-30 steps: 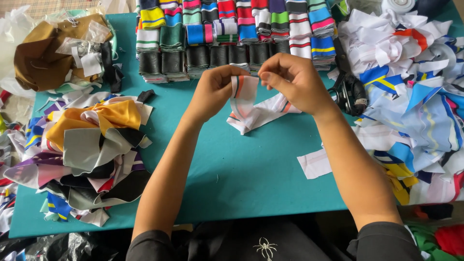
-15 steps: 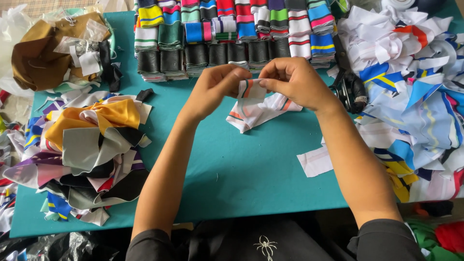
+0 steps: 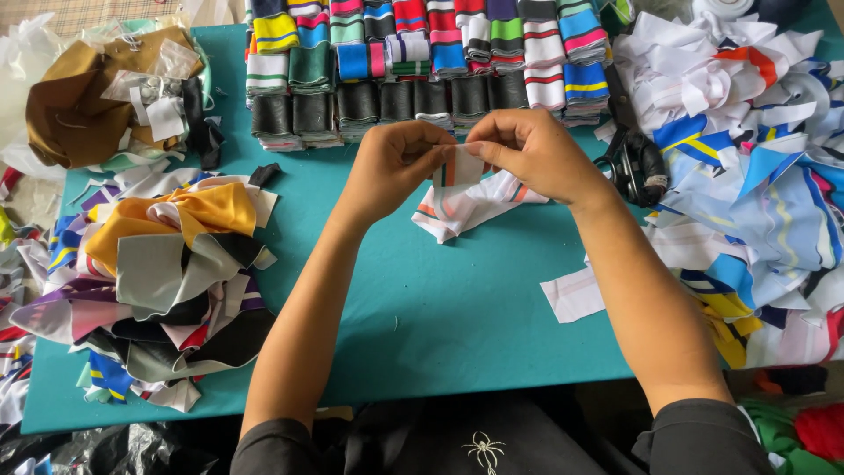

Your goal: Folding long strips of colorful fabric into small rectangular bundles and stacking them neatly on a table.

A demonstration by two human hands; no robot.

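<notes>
My left hand [image 3: 391, 163] and right hand [image 3: 527, 154] pinch a white striped fabric strip [image 3: 470, 198] above the teal counter [image 3: 422, 317]. Risk: uneven pull skews the fold; trailing end may slip.

Teal table [image 3: 457, 334]; rows of folded striped and black cloth bands [image 3: 422, 62] along far edge; mixed scrap heap [image 3: 167, 273] at left edge; brown cloth [image 3: 75, 114] at far left corner; white and blue scraps [image 3: 756, 158] at right edge; black scissors [image 3: 637, 163] beside them; small white piece [image 3: 573, 295] near right edge.

Teal table [image 3: 457, 325] bears fabric scraps [image 3: 167, 281] and folded stacks [image 3: 422, 62].
</notes>
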